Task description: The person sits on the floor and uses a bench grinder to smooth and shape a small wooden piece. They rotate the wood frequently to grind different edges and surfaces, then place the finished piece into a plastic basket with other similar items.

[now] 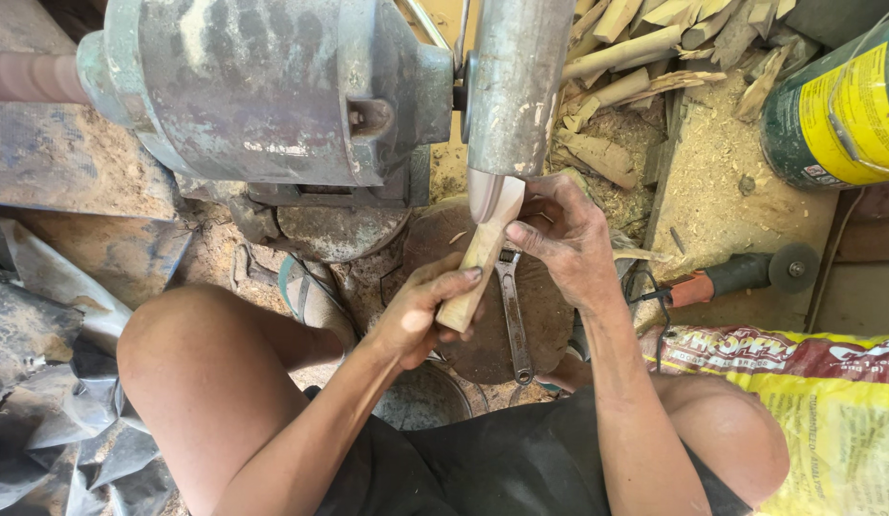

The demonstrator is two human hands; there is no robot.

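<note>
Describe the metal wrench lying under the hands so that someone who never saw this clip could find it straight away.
Start at the big grey-green motor at the top; below it stands a round dark wooden block. The adjustable wrench lies on that block, jaw end toward the machine, just under the wooden piece held by the left hand and right hand. It is the only slim, bare steel tool there.

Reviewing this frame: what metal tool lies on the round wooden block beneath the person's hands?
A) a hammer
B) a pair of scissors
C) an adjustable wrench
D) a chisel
C: an adjustable wrench lies on the round wooden block, just below the wooden piece that the left hand and right hand hold up to the grinder.
</note>
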